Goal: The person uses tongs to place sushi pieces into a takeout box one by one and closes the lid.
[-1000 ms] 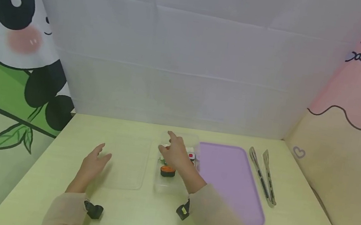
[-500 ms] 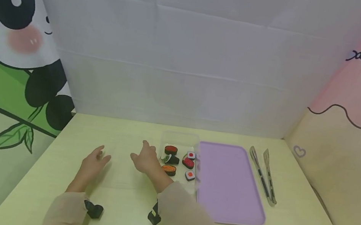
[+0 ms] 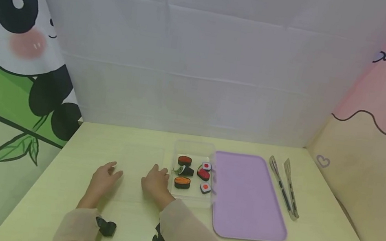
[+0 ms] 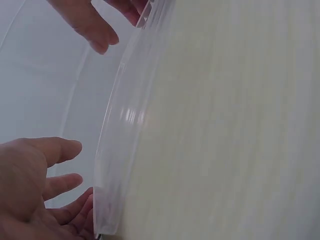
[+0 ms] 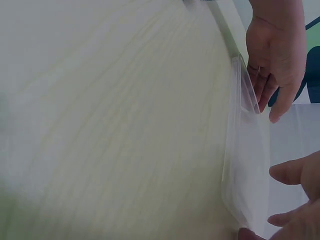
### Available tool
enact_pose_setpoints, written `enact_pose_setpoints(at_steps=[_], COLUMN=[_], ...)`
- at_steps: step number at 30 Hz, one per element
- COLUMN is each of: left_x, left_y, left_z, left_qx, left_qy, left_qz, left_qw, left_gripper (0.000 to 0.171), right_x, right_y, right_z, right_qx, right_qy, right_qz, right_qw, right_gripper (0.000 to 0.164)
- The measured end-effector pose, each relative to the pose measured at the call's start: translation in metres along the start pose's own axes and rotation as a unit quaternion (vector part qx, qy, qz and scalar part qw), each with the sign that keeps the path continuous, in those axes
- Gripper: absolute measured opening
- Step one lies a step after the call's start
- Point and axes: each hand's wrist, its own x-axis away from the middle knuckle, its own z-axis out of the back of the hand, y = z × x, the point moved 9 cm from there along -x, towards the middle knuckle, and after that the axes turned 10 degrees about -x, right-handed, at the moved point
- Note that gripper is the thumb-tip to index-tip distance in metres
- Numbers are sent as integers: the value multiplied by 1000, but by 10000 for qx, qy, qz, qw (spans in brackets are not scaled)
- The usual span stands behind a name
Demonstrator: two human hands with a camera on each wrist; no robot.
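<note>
A clear plastic lid (image 3: 133,174) lies on the table between my two hands, faint against the pale wood. My left hand (image 3: 101,184) is at its left side, and in the left wrist view its lower fingers (image 4: 75,217) reach the edge of the lid (image 4: 117,130) while the thumb stays off it. On the right side is my right hand (image 3: 156,185), with its fingertips near the table. In the right wrist view one fingertip (image 5: 246,233) meets the near corner of the lid (image 5: 245,155), and the thumb is apart from it.
Right of the lid stands a clear plastic container (image 3: 187,198) with several sushi pieces, among them an orange-topped one (image 3: 182,183) and a white roll (image 3: 205,187). Beside it lies a purple tray (image 3: 250,198), then metal tongs (image 3: 285,187). A white cloth (image 3: 199,76) hangs behind the table.
My right hand has moved left from over the sushi container to the lid's right side, uncovering the sushi. The left hand stays by the lid's left side, shifted only slightly.
</note>
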Motion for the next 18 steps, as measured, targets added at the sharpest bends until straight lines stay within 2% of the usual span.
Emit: enact_pose_setpoints(at_steps=[10, 14, 18], left_x=[3, 3, 5], left_y=[-9, -14, -11], left_z=[8, 10, 13], left_qx=[353, 599, 893], left_qy=[-298, -503, -609], left_qz=[413, 471, 451], left_qw=[9981, 9958, 9931], left_gripper=[53, 54, 55], right_x=[-6, -6, -3], right_y=[-2, -10, -20], right_z=[4, 14, 32], right_qx=[-443, -567, -727], right_qy=[-98, -208, -374], right_qz=[11, 120, 328], right_qw=[9990, 9981, 9961], right_gripper=[49, 51, 55])
